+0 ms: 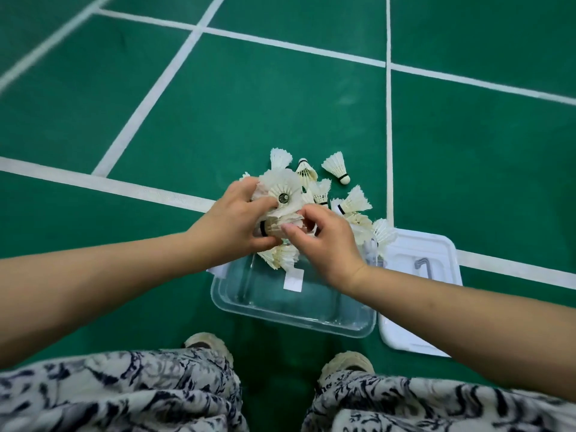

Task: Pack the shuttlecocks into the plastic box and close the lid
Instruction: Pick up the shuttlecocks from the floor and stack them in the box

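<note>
Green court floor (218,120) with white lines carries everything in the head view, the only view there is. Your left hand (230,219) is closed around a bundle of white feather shuttlecocks (280,194). One cork base with a dark round sticker faces the camera. Your right hand (324,244) has its thumb and fingers curled on the near side of the same bundle and pinches the feathers.

As far as I can judge, the bundle is in the air near the far edge of the clear rectangular plastic box (293,319). The box stands on the floor just in front of your feet and looks almost empty. A few shuttlecocks show at its far wall, but I cannot tell if they are inside or behind it. The loose shuttlecocks (352,201) lie in a heap on the floor just behind the far right corner of the box, and one lies a little apart on the far side. The flat white plastic lid (420,307) lies on the floor just beside the right edge of the box.

The bundle is wide and both hands hold it by soft feathers, so pieces may slip out and fall outside the box when you lower it. A hard squeeze could bend or break the feathers. If the shuttlecocks go in at random, they may stand above the rim, and then the lid would not close well.
</note>
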The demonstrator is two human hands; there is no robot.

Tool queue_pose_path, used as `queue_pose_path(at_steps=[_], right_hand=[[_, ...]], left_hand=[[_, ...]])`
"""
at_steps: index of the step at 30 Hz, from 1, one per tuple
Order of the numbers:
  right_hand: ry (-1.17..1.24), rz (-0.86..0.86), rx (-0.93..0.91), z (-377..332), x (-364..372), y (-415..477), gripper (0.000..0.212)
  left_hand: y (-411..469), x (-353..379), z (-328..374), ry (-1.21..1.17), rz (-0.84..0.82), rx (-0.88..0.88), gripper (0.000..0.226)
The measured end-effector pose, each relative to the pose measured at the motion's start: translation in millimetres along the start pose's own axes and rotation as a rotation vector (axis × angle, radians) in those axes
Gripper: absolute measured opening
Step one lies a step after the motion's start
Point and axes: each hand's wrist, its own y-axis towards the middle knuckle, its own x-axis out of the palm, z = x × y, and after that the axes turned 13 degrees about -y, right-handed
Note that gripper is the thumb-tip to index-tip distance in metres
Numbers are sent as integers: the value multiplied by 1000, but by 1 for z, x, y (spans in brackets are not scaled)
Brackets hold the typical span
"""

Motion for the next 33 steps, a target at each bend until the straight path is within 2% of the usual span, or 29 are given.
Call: queue_pose_path(at_steps=[5, 8, 10, 13, 15, 21, 33], right_hand=[[210, 23, 208, 20, -9, -12, 25], [208, 72, 383, 41, -9, -12, 33], [122, -1, 496, 62, -6, -8, 29], [-54, -197, 608, 92, 5, 0, 23], [-141, -303, 615, 101, 14, 3, 23], [-363, -444, 522, 108, 29, 16, 21], [-420, -348, 412, 110, 29, 6, 15]], left_hand=[[-4, -2, 4, -11, -104, -95, 69], [-5, 2, -3, 12, -134, -126, 71], [-4, 6, -5, 19, -157, -133, 73], [-2, 17, -4, 29, -210, -120, 76], [-2, 24, -2, 20, -230, -101, 78], [2, 38, -4, 11, -316, -120, 88], [14, 52, -21, -11, -354, -169, 93]])
